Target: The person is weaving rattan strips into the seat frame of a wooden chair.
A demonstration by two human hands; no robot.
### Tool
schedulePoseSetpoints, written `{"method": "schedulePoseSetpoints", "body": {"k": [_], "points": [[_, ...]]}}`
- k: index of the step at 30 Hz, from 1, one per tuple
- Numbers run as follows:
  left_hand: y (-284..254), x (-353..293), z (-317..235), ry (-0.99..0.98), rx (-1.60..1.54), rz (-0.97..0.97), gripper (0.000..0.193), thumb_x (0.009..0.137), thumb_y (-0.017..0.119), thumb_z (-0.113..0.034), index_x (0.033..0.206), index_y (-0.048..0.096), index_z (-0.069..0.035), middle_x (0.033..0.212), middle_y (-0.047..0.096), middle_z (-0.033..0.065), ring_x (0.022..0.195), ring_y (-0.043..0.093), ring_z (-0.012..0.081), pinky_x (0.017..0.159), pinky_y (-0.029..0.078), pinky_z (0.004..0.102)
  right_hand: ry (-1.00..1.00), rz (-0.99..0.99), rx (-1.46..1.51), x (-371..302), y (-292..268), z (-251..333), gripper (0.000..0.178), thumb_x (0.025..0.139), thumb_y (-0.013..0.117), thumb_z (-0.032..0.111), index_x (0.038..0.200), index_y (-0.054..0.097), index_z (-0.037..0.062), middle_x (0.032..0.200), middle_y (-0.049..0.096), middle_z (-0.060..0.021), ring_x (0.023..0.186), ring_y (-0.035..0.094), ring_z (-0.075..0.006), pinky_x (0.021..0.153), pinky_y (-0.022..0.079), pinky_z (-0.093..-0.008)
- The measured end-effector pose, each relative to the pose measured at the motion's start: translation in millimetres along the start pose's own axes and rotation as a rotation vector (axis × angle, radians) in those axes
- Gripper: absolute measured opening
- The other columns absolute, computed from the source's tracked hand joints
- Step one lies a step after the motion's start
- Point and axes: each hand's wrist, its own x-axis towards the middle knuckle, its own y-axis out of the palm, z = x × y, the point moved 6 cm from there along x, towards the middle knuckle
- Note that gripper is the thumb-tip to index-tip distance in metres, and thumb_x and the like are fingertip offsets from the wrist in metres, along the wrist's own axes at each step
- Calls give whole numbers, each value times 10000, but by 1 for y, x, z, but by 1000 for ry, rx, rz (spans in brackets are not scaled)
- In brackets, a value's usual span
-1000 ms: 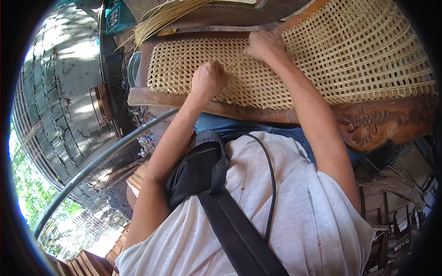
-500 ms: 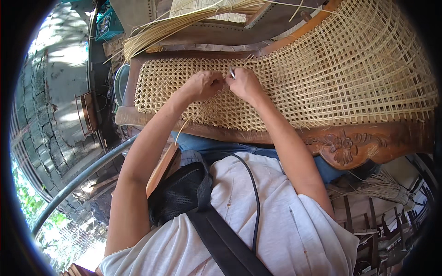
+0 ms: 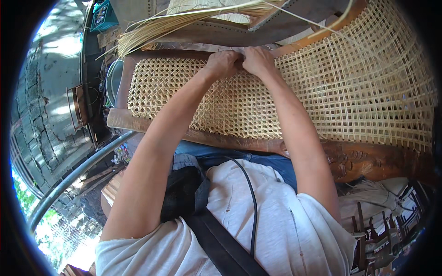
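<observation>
A woven cane panel [image 3: 230, 106] in a brown wooden chair frame [image 3: 133, 122] lies across my lap. Both hands are together at the panel's far edge, beside the far rail. My left hand [image 3: 223, 63] is closed with its fingers curled down; whatever it grips is hidden. Close beside it, my right hand [image 3: 258, 60] is also closed, the fingertips turned away from view, so its contents cannot be made out. The weave is tight on the left, while on the right it is more open, with loose strands on top.
A bundle of loose cane strands [image 3: 161, 34] rests beyond the far rail, on another wooden frame [image 3: 216, 33] with holes along its edge. Carved wood [image 3: 354, 161] forms the near right rail. A metal pipe [image 3: 85, 168] curves at left; wooden pieces [image 3: 382, 230] stand at lower right.
Both hands have moved away from me, from the panel's middle to its far edge. The slim metal-tipped tool seen at my right hand is now hidden. The view has shifted slightly.
</observation>
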Motion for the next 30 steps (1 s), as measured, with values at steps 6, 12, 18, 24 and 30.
{"method": "schedulePoseSetpoints", "body": {"k": [6,12,18,24,30], "points": [[10,16,14,-21,-157,13,329,843,662,-378,1074,716,-150,1008,712,173,973,683,339,849,532,458,140,69,58,11,-9,-14,262,840,620,153,1053,713,32,1105,682,-236,1053,655,-393,890,530,-472],[-5,5,6,-200,-465,129,390,877,673,-413,1000,732,-48,903,724,170,846,698,235,736,534,388,182,23,209,-5,-27,-30,339,865,650,289,1083,692,33,1120,676,-236,1046,649,-400,912,513,-467],[-63,-62,2,-367,-652,-68,418,877,689,-386,959,729,22,820,711,149,781,664,177,703,520,337,127,-212,308,-56,-65,-28,445,858,651,391,1007,668,-28,864,726,-179,856,706,-333,822,535,-435],[-64,-133,20,-442,-249,-67,369,867,661,-371,976,744,-29,852,719,208,818,710,325,772,558,401,158,540,335,-88,-1,21,394,924,569,314,1130,660,-8,1075,681,-240,1032,674,-313,906,519,-438],[-60,-135,12,-564,-158,-25,340,793,681,-359,916,760,-53,844,712,223,812,710,349,774,566,422,-4,307,131,-80,10,59,246,906,582,252,1048,692,84,1075,702,-150,1032,664,-318,932,506,-454]]}}
